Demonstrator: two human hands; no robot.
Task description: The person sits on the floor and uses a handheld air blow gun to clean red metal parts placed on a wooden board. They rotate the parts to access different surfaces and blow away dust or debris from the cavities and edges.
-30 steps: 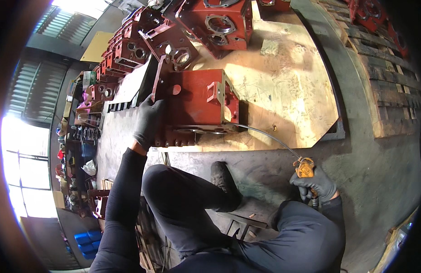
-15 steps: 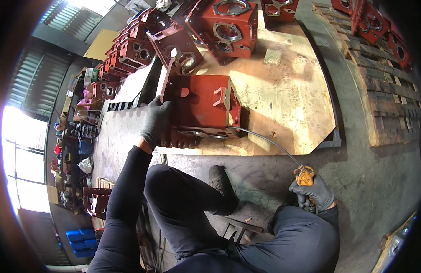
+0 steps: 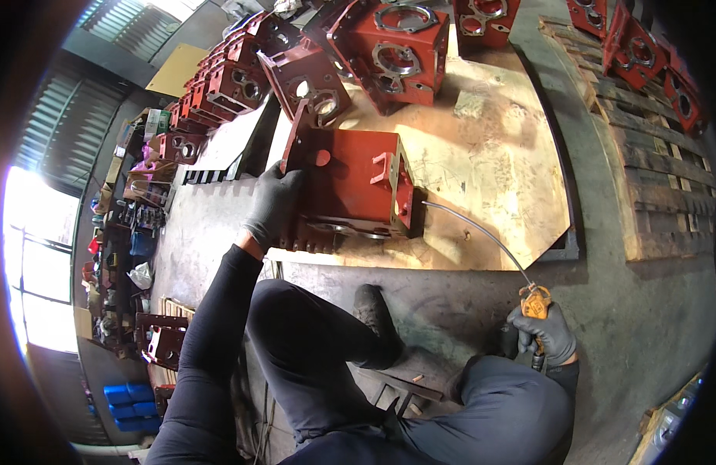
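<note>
A red-painted metal housing (image 3: 350, 174) with round bores and a flanged end lies on the plywood tabletop (image 3: 489, 178) in front of me. My left hand (image 3: 276, 203), in a dark grey glove, is closed on the flange at its left side. Down at the right, my gloved right hand (image 3: 549, 335) grips an orange air blow gun (image 3: 537, 302) by its handle. From the gun a long thin bent nozzle (image 3: 489, 234) curves up and left. Its tip is just right of the housing's right end, apart from it.
More red housings (image 3: 396, 58) stand at the table's far side, with a row of them (image 3: 230, 81) at far left. Wooden pallets (image 3: 664, 178) lie on the right. A cluttered shelf (image 3: 125, 256) runs along the left. Below, a small metal frame (image 3: 396, 384) is beside my foot.
My right hand has moved a little to the right with the blow gun, and the nozzle tip has come away from the housing's right end. My left hand keeps its hold.
</note>
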